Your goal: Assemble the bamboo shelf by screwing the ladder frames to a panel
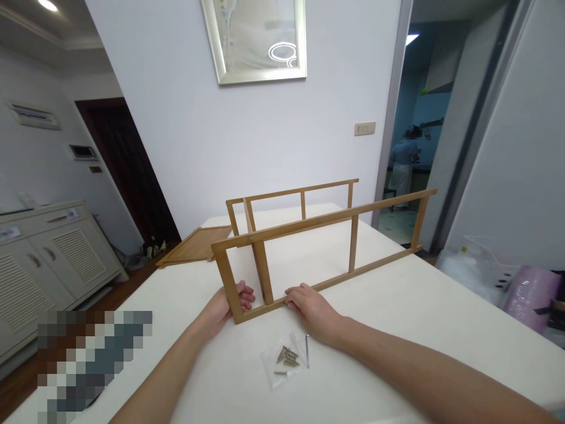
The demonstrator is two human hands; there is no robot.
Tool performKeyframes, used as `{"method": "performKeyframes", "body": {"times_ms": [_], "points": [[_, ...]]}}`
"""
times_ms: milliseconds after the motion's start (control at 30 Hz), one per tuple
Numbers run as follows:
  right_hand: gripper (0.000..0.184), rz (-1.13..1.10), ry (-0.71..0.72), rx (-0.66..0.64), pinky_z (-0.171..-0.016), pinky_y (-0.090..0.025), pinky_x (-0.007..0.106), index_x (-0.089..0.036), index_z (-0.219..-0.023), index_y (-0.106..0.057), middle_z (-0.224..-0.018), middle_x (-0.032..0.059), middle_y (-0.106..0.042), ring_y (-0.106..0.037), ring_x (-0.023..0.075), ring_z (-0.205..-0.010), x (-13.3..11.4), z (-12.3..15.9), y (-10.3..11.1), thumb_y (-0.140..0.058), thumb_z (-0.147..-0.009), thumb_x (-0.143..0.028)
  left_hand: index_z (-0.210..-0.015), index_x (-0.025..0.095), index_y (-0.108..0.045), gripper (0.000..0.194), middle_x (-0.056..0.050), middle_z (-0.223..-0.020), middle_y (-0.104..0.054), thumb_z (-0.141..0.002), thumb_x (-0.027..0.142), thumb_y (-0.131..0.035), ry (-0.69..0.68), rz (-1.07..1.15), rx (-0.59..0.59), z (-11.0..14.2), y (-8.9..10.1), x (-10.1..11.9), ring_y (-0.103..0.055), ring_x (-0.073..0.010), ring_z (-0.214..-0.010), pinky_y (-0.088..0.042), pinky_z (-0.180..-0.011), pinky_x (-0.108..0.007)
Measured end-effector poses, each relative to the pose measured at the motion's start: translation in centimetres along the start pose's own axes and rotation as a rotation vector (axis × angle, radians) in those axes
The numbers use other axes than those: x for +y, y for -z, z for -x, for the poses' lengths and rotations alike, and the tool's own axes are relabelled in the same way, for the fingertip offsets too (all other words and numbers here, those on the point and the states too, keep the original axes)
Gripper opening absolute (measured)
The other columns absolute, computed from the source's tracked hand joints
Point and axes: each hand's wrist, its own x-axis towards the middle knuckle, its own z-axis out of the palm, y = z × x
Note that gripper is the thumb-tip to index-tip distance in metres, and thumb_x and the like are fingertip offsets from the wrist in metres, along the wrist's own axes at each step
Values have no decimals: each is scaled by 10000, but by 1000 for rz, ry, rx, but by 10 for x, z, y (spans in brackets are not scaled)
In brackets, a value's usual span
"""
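A light-brown wooden frame (353,244) stands on its long edge on the white table, with two ladder-like sides joined by a crosspiece near the left end. My left hand (223,306) reaches behind the near side's end post, its curled fingers showing through the opening; the post hides part of the palm. My right hand (315,312) lies over the lower rail, fingers bent onto it close to the crosspiece. In front of my hands is a clear plastic bag (273,377) with several screws (289,356). A small hex key (308,351) lies beside it.
A flat wooden panel (194,244) rests at the table's far left edge. The white table (397,330) stands near the wall. Plastic wrapping (477,274) and a pink roll (529,300) are on the right. Through the doorway, a person (404,159) stands in another room.
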Motion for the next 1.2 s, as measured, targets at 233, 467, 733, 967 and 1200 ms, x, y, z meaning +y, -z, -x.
{"method": "performKeyframes", "body": {"times_ms": [233, 467, 733, 967, 1200], "points": [[191, 31, -67, -61, -776, -429, 302, -187, -946, -570, -943, 64, -650, -547, 179, -875, 1, 0, -1, -393, -956, -118, -956, 91, -660, 282, -164, -982, -706, -819, 337, -681, -53, -71, -113, -6, 10, -4, -672, -171, -711, -553, -683, -293], [159, 34, -36, -35, -775, -433, 302, -183, -923, -568, -929, 63, -634, -546, 179, -881, 2, -1, -2, -443, -929, -85, -982, 81, -656, 364, -182, -992, -702, -863, 419, -592, 47, 33, -219, -2, 4, 1, -695, -222, -837, -542, -784, -331], [189, -20, -27, 5, -776, -457, 319, -176, -913, -566, -918, 67, -619, -539, 184, -877, 4, 0, -5, -427, -905, -50, -937, 138, -686, 270, -112, -980, -702, -689, 227, -625, -136, -498, -166, 8, 20, 16, -655, -248, -880, -510, -739, -332], [183, -48, -46, 12, -779, -456, 324, -176, -897, -562, -916, 65, -618, -531, 184, -878, 6, 0, -5, -425, -907, -55, -1084, 182, -654, 528, -72, -1042, -668, -559, 131, -626, -184, -874, -273, 19, 34, 18, -610, -276, -980, -473, -842, -342], [174, -58, -65, 26, -789, -462, 335, -179, -886, -568, -909, 61, -625, -536, 188, -886, 5, -2, -6, -433, -924, -77, -1047, 188, -653, 496, -70, -1074, -629, -580, 311, -764, -245, -901, -260, 16, 19, 10, -587, -254, -950, -460, -806, -321]]}}
